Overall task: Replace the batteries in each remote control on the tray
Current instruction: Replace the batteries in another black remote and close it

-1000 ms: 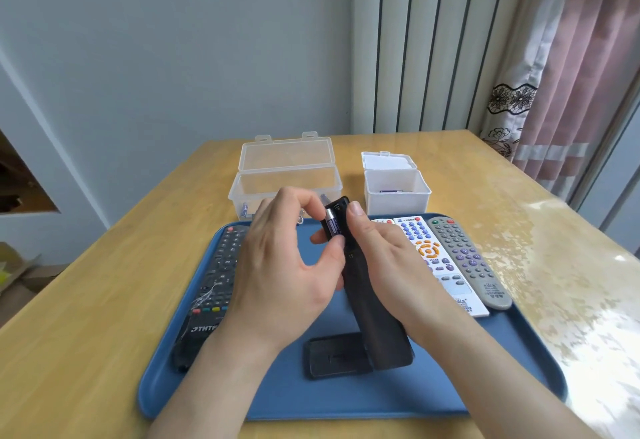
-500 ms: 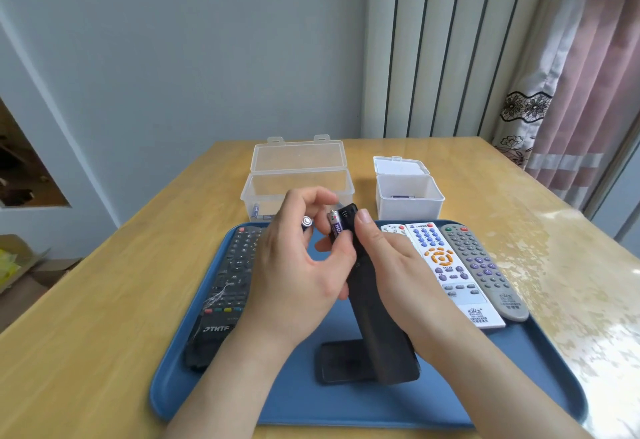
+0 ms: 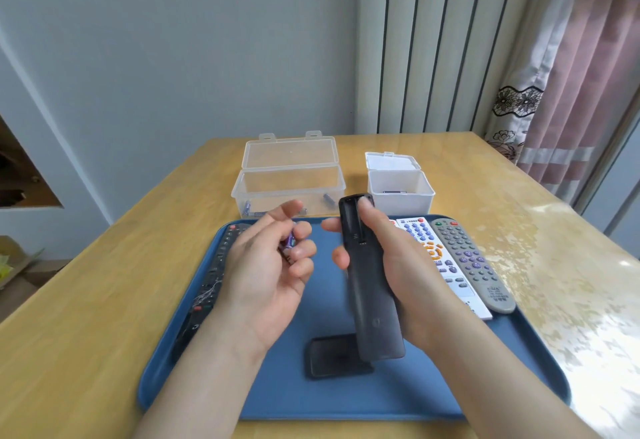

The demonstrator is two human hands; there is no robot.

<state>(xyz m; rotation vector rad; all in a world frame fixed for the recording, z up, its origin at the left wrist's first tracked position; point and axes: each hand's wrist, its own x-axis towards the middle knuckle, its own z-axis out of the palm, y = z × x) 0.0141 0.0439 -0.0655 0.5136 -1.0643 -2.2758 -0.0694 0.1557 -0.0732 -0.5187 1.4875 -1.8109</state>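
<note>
A black remote (image 3: 367, 282), back up with its battery bay open, is gripped in the right hand (image 3: 405, 265) above a blue tray (image 3: 346, 400). Just beside it, the left hand (image 3: 263, 276) curls its fingers round a purple battery (image 3: 288, 242). A loose cover (image 3: 332, 357) lies on the tray under the remote's lower end. A dark remote (image 3: 211, 286) lies at the tray's left, a white remote (image 3: 446, 265) and a grey remote (image 3: 474, 265) at its right. A big box (image 3: 287, 182) and a small box (image 3: 401, 189) stand open behind.

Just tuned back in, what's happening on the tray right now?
The right hand holds a black remote back side up, its battery bay open and apparently empty. The left hand has its fingers curled round a purple battery. The battery cover lies on the blue tray. Other remotes lie on the tray, and two open plastic boxes stand behind it.
</note>
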